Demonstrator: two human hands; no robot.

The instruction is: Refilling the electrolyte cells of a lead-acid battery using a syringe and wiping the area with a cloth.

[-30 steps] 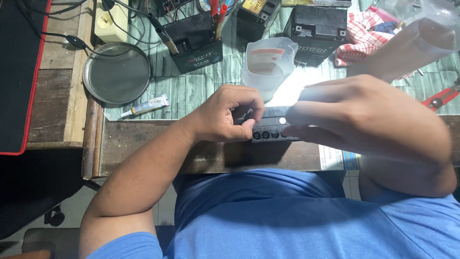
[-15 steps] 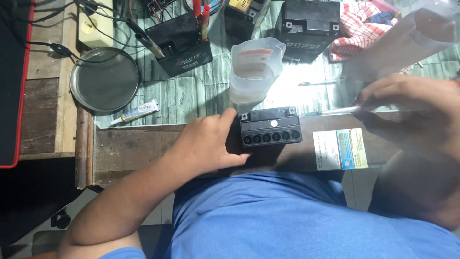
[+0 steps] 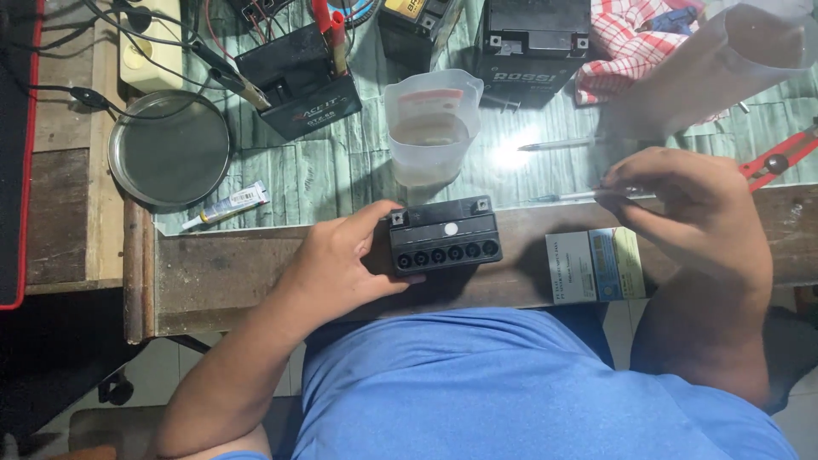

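Observation:
A small black battery (image 3: 446, 235) with a row of several round fill holes sits at the near edge of the workbench. My left hand (image 3: 341, 260) grips its left side. To the right, my right hand (image 3: 682, 204) pinches a thin clear syringe-like tool (image 3: 567, 197) lying along the bench edge. A translucent plastic measuring jug (image 3: 431, 125) with some liquid stands just behind the battery.
Three more black batteries (image 3: 300, 83) (image 3: 533, 40) stand at the back, one with clip leads. A round metal lid (image 3: 170, 150) and a small tube (image 3: 225, 207) lie left. A checked cloth (image 3: 639, 43), a clear plastic sheet, a red-handled tool (image 3: 780, 158) and a printed card (image 3: 595, 266) are right.
My right hand has lifted off the battery and moved right to the thin tool. The battery's top and fill holes are now uncovered. My left hand stays on its left side.

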